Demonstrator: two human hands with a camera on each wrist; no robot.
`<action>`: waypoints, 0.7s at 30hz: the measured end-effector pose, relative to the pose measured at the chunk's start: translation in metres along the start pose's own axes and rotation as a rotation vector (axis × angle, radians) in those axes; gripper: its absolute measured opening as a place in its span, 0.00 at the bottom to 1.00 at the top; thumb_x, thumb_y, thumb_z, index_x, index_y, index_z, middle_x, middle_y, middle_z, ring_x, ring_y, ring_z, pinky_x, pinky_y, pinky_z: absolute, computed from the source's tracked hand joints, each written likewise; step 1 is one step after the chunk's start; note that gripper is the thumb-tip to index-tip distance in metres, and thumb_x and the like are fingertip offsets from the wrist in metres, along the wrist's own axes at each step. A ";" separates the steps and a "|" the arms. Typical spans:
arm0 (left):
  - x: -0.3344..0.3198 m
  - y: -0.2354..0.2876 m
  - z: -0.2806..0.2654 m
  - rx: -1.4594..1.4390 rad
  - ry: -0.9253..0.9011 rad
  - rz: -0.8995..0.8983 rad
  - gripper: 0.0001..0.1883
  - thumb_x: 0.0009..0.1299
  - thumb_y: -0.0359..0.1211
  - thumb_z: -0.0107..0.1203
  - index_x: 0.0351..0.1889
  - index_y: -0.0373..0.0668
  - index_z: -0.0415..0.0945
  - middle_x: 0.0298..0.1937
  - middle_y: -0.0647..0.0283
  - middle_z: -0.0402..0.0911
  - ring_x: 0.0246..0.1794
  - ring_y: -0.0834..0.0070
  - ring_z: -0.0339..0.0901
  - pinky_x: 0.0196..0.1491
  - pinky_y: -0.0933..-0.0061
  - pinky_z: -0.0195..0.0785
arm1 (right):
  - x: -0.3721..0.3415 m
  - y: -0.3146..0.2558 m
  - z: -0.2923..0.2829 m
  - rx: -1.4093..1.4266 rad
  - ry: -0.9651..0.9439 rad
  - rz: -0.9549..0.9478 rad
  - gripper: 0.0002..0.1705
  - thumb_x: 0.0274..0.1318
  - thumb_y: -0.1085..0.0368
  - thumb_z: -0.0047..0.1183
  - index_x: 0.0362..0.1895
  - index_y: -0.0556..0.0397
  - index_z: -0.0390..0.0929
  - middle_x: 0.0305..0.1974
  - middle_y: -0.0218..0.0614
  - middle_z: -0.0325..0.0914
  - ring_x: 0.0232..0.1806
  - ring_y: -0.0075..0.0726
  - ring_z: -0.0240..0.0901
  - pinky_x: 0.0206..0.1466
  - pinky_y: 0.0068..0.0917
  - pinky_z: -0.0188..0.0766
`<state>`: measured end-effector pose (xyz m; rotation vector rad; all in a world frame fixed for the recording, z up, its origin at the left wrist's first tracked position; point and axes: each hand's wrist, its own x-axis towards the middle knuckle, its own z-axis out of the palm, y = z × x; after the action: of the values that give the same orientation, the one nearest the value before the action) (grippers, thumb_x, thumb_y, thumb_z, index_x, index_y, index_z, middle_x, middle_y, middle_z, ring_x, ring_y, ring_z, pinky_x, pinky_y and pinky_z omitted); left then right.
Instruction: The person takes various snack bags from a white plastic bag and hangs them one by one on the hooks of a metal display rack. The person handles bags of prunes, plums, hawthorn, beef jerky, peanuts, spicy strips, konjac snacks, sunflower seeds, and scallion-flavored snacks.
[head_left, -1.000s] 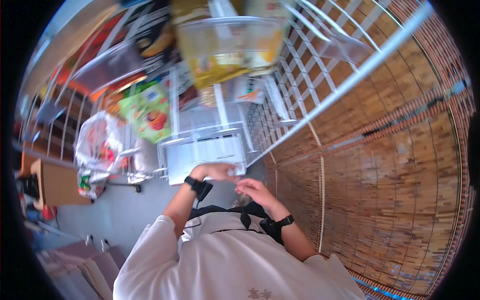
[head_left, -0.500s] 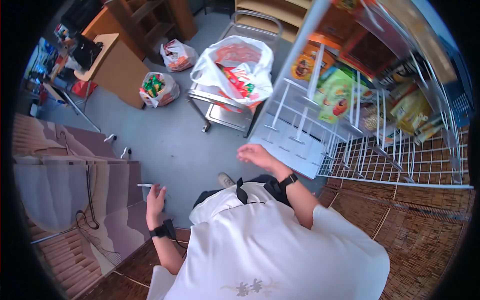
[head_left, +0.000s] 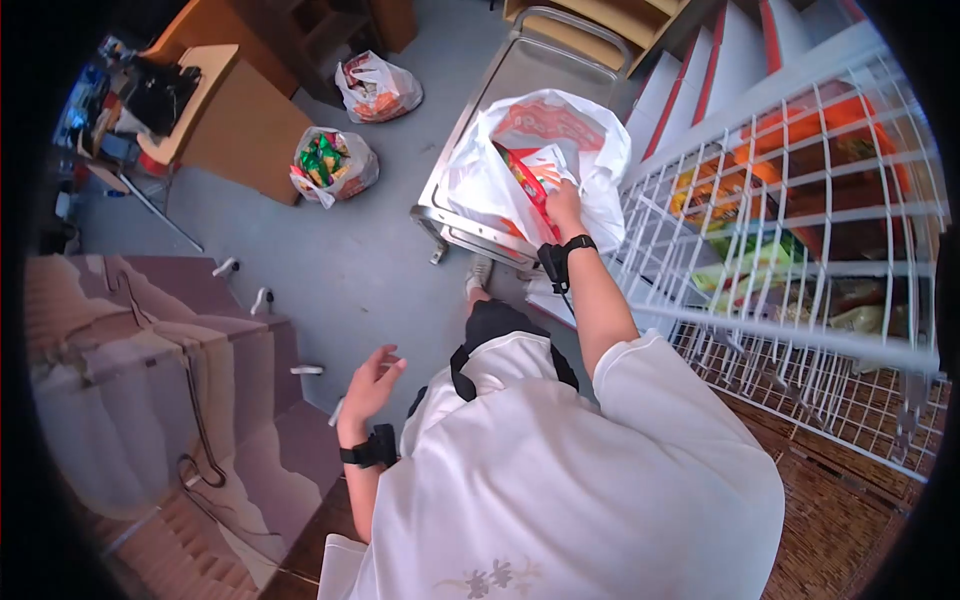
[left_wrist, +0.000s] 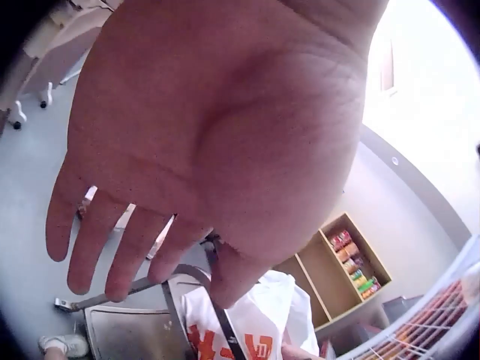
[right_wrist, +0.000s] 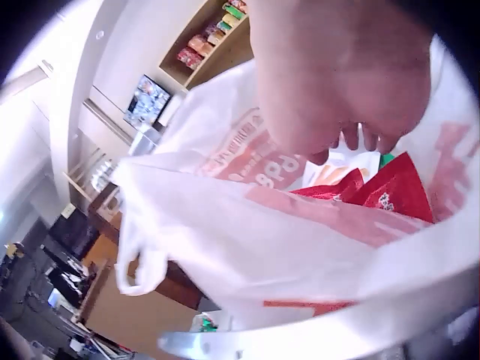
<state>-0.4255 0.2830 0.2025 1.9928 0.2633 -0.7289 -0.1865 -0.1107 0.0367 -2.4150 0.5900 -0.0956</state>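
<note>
A white plastic bag point(head_left: 478, 185) with red print stands with its mouth open on the metal cart. Down in its mouth is my right hand point(head_left: 565, 208), right beside a red packet point(head_left: 524, 178). The right wrist view shows my fingertips pointing down over shiny red packets point(right_wrist: 401, 191) and a white packet point(right_wrist: 341, 166), with no packet visible between the fingers. My left hand point(head_left: 370, 388) hangs in the air at my left side, fingers loose and holding nothing. Its palm and spread fingers fill much of the left wrist view.
The metal cart point(head_left: 432, 208) stands on the grey floor. Close on the right is a white wire rack point(head_left: 790, 215) of packaged food. Two filled plastic bags, one nearer point(head_left: 352, 180) and one farther point(head_left: 395, 95), sit by a wooden desk point(head_left: 240, 135). Folding panels point(head_left: 235, 400) stand left.
I have turned left from the wire rack to the cart. My right hand has gone forward into the bag. My left hand has come away from the right and hangs at my left.
</note>
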 end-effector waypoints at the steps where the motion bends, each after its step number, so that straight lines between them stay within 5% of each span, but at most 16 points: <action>1: 0.019 0.019 -0.006 0.043 0.018 0.007 0.23 0.67 0.40 0.54 0.55 0.35 0.68 0.44 0.55 0.79 0.43 0.69 0.77 0.43 0.71 0.69 | 0.013 0.008 0.011 0.029 0.069 -0.068 0.19 0.48 0.68 0.50 0.46 0.65 0.69 0.46 0.56 0.71 0.52 0.58 0.65 0.57 0.44 0.62; 4: 0.071 0.085 -0.020 0.098 -0.005 0.067 0.22 0.66 0.39 0.54 0.54 0.35 0.68 0.45 0.55 0.79 0.44 0.67 0.77 0.43 0.70 0.69 | 0.049 0.026 0.031 -0.033 0.261 0.060 0.22 0.46 0.67 0.55 0.46 0.65 0.68 0.45 0.56 0.71 0.53 0.59 0.65 0.57 0.43 0.62; 6: 0.101 0.143 -0.021 0.081 -0.100 0.202 0.21 0.66 0.38 0.55 0.53 0.35 0.69 0.45 0.54 0.79 0.45 0.66 0.77 0.44 0.70 0.69 | 0.070 0.037 0.029 -0.067 0.208 0.160 0.31 0.41 0.61 0.62 0.49 0.67 0.67 0.46 0.58 0.72 0.53 0.55 0.67 0.57 0.40 0.63; 8: 0.136 0.194 -0.009 0.093 -0.256 0.387 0.20 0.67 0.36 0.54 0.53 0.36 0.69 0.45 0.56 0.78 0.47 0.67 0.76 0.47 0.70 0.68 | 0.088 0.050 0.024 0.319 -0.100 0.231 0.42 0.36 0.54 0.67 0.53 0.70 0.65 0.49 0.56 0.72 0.53 0.50 0.70 0.56 0.34 0.65; 11: 0.197 0.249 0.029 0.052 -0.485 0.577 0.18 0.68 0.36 0.51 0.52 0.36 0.69 0.49 0.54 0.75 0.50 0.65 0.73 0.54 0.68 0.64 | 0.089 0.037 -0.001 0.284 -0.387 0.326 0.44 0.33 0.51 0.68 0.51 0.70 0.68 0.50 0.55 0.73 0.51 0.46 0.72 0.54 0.32 0.67; 13: 0.249 0.252 0.069 0.092 -0.494 0.731 0.19 0.69 0.37 0.51 0.54 0.35 0.67 0.50 0.52 0.73 0.51 0.61 0.72 0.55 0.69 0.63 | 0.076 0.035 -0.012 0.252 -0.458 0.291 0.42 0.32 0.50 0.69 0.50 0.65 0.71 0.48 0.52 0.75 0.50 0.45 0.73 0.54 0.32 0.68; 14: 0.269 0.254 0.084 0.196 -0.523 0.670 0.21 0.68 0.37 0.50 0.55 0.35 0.64 0.52 0.49 0.70 0.53 0.56 0.69 0.57 0.68 0.61 | 0.069 0.046 -0.006 0.225 -0.462 0.225 0.41 0.32 0.49 0.69 0.50 0.62 0.72 0.47 0.50 0.76 0.49 0.45 0.74 0.53 0.32 0.68; 15: 0.298 0.239 0.106 0.255 -0.441 0.854 0.23 0.68 0.37 0.49 0.57 0.35 0.62 0.55 0.47 0.68 0.58 0.55 0.65 0.60 0.67 0.58 | 0.060 0.052 0.000 0.172 -0.387 0.257 0.40 0.24 0.51 0.72 0.47 0.57 0.76 0.42 0.45 0.79 0.45 0.46 0.76 0.51 0.34 0.69; 16: 0.331 0.211 0.129 0.404 -0.421 0.813 0.25 0.68 0.41 0.47 0.59 0.36 0.61 0.60 0.45 0.63 0.63 0.52 0.59 0.64 0.60 0.53 | 0.052 0.057 0.002 0.263 -0.476 0.275 0.38 0.24 0.52 0.73 0.45 0.55 0.76 0.40 0.45 0.79 0.44 0.48 0.76 0.50 0.34 0.70; 18: 0.360 0.188 0.145 0.773 -0.387 0.707 0.30 0.68 0.49 0.44 0.61 0.37 0.60 0.64 0.49 0.60 0.68 0.49 0.51 0.68 0.48 0.43 | 0.030 0.054 -0.003 0.154 -0.354 0.278 0.34 0.24 0.55 0.72 0.42 0.53 0.76 0.39 0.46 0.79 0.44 0.50 0.75 0.50 0.35 0.70; 21: 0.367 0.183 0.137 1.089 -0.490 0.618 0.32 0.67 0.54 0.42 0.63 0.43 0.59 0.66 0.51 0.57 0.70 0.53 0.45 0.64 0.36 0.40 | 0.014 0.031 -0.025 0.055 -0.331 0.226 0.28 0.31 0.61 0.69 0.42 0.55 0.75 0.39 0.50 0.77 0.44 0.55 0.73 0.49 0.39 0.69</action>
<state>-0.1002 0.0312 0.0682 2.5356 -1.2286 -1.0088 -0.1913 -0.1530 0.0364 -2.2279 0.6871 0.3714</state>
